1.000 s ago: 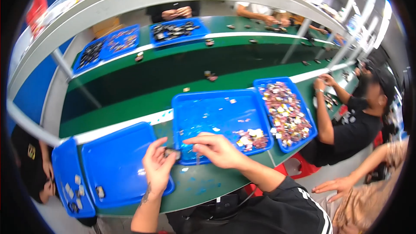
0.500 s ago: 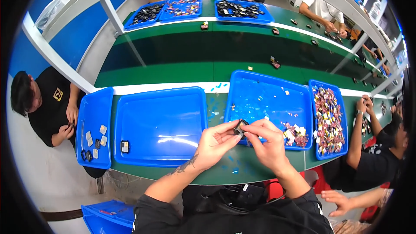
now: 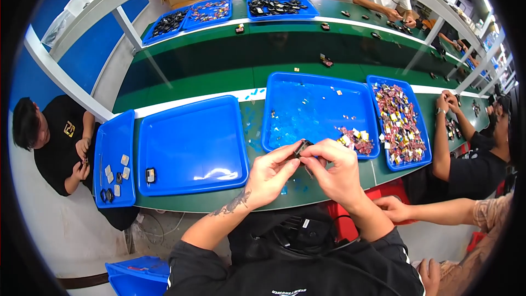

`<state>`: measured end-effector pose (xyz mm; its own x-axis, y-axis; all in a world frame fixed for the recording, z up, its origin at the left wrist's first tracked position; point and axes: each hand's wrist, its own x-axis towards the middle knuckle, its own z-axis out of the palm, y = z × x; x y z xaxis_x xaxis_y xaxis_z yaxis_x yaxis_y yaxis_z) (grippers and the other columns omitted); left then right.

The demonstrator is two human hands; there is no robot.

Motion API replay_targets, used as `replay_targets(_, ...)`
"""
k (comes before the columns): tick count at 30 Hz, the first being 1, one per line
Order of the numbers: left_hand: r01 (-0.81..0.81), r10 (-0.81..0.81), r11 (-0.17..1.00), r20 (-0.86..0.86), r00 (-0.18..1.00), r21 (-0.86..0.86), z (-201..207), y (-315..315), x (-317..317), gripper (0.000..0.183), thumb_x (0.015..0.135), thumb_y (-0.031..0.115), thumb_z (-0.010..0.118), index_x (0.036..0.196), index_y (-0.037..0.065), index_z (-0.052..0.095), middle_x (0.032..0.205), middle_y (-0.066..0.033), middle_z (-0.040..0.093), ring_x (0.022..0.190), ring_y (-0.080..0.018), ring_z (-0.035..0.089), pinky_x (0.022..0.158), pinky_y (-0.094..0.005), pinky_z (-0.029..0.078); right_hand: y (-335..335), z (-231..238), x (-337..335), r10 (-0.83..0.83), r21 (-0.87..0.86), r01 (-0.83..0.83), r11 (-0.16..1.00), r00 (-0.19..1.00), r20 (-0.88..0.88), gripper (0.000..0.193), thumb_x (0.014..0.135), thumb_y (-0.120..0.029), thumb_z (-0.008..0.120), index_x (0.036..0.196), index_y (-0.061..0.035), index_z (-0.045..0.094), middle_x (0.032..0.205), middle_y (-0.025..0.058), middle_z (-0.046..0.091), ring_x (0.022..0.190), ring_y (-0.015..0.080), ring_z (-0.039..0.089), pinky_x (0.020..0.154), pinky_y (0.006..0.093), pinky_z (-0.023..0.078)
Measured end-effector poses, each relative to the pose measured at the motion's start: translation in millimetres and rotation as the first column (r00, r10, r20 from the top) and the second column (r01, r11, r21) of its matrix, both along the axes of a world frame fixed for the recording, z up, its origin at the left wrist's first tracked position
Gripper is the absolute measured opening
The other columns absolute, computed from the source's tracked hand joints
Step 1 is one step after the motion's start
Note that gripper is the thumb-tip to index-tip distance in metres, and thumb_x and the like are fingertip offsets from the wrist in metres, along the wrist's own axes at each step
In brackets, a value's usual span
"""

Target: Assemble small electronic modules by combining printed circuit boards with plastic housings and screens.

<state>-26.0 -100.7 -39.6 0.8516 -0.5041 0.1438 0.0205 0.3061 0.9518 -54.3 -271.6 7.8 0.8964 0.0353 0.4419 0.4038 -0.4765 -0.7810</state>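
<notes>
A small black part (image 3: 302, 146), its exact kind too small to make out, is pinched between both my hands at the near edge of the blue tray (image 3: 307, 112). My left hand (image 3: 273, 174) grips it from the left with thumb and fingertips. From the other side my right hand (image 3: 335, 163) has its thumb and forefinger pressed against the part, hiding much of it. Small components (image 3: 356, 140) with pale and reddish pieces lie heaped in that tray's near right corner. Bluish scraps are scattered over its floor.
To the left, a blue tray (image 3: 192, 137) holds one black-and-white part (image 3: 150, 175). Another tray (image 3: 127, 156) beyond it holds several pieces. At right stands a tray heaped with components (image 3: 402, 123). A white rail (image 3: 131, 27) frames the bench. Co-workers sit around; one's hand (image 3: 392, 208) is near my right elbow.
The view has shifted, moving the trays left and up in the picture. My hands keep hold of the black part, which looks turned. The co-worker's hand at lower right has come nearer my arm.
</notes>
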Motion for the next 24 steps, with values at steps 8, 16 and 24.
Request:
replay_targets(8,-0.063,0.052,0.979,0.062,0.997,0.194,10,4,-23,0.038,0.098,0.001,0.052,0.136,-0.001,0.051,0.124,-0.0112,0.063,0.115,-0.0134,0.057,0.096,-0.0257,0.046,-2,12,-14,0.000,-0.146,0.003,0.989,1.000,0.024,0.014,0.073,-0.005,0.077,0.077,-0.0033,0.064,0.070,0.0077,0.058,0.056,0.0193,0.054,0.052,0.0316,0.043)
replay_targets(16,-0.088,0.087,0.996,0.050,0.995,0.020,20,13,-33,0.038,0.100,0.005,0.050,0.136,-0.004,0.049,0.125,-0.0113,0.061,0.112,-0.0147,0.058,0.096,-0.0296,0.049,2,11,-6,0.049,-0.057,-0.050,0.997,0.999,-0.011,0.034,0.067,-0.011,0.084,0.078,-0.0030,0.053,0.071,0.0060,0.052,0.061,0.0197,0.052,0.056,0.0301,0.044)
replay_targets(24,-0.367,0.263,0.865,-0.314,0.912,-0.343,48,10,-27,0.036,0.100,0.007,0.050,0.134,-0.002,0.046,0.114,-0.0140,0.064,0.098,-0.0192,0.066,0.087,-0.0308,0.055,12,2,-16,0.247,0.063,-0.247,0.967,0.969,-0.002,0.031,0.080,-0.002,0.076,0.107,0.0002,0.060,0.098,0.0102,0.064,0.088,0.0169,0.065,0.077,0.0279,0.055)
